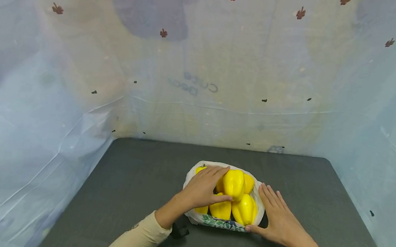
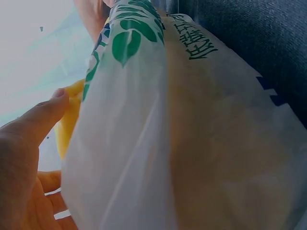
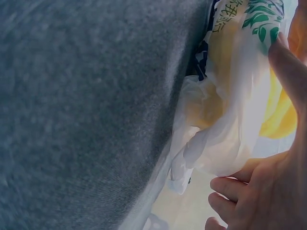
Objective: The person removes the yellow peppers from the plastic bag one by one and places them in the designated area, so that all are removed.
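A white plastic bag (image 1: 224,224) with a green and blue leaf print sits on the table, its mouth spread wide and rolled down. Several glossy yellow bell peppers (image 1: 234,184) fill it. Over its left side lies my left hand (image 1: 203,187), fingers extended across the peppers and thumb stretched toward the middle one. In the left wrist view that thumb (image 2: 45,117) is close to a yellow pepper (image 2: 69,124). My right hand (image 1: 278,218) spreads along the bag's right side, fingers straight, thumb at the front rim. The right wrist view shows its fingertips at the bag's wall (image 3: 244,120).
The dark grey table (image 1: 143,170) extends around the bag on all sides. A pale patterned cloth (image 1: 224,70) hangs behind the table and down both sides. Black wrist mounts (image 1: 179,231) sit under the forearms, near the table surface.
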Demonstrator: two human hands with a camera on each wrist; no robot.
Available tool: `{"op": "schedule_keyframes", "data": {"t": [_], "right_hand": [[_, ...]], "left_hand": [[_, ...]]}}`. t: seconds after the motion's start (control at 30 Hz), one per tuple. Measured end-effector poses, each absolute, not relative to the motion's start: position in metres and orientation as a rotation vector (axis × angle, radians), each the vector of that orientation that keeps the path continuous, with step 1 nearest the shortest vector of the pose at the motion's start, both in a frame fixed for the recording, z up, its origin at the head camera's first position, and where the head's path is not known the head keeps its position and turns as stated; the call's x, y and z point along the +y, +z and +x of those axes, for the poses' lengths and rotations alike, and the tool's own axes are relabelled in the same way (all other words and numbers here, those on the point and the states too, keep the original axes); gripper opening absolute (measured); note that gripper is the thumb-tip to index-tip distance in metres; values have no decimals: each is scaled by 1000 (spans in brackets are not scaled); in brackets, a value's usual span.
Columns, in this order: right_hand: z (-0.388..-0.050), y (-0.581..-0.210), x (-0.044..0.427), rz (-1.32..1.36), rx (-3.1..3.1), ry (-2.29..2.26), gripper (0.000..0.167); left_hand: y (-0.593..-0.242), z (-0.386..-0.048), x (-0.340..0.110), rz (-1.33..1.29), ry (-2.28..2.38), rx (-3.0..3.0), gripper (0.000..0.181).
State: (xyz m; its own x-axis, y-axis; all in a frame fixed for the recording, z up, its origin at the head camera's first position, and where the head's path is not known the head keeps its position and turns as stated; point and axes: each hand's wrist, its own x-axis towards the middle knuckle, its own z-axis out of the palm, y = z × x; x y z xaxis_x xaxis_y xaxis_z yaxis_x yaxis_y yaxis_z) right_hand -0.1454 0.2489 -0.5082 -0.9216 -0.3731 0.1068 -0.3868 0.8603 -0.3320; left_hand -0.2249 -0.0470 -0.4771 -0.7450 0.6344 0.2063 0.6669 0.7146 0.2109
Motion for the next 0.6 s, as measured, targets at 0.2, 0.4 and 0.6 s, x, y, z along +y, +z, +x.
{"op": "schedule_keyframes", "data": {"t": [0.2,0.4,0.6], "right_hand": [[-147,-513,249,614,-2999,557,131],[-148,-515,248,614,-3000,574,133],[-148,-515,247,618,-2997,568,133]], "left_hand": [[-478,-224,-46,-1062,-429,-2799,96],[-478,-224,-46,-1054,-486,-2771,94],[-477,-223,-51,-1010,-601,-2765,93]]}}
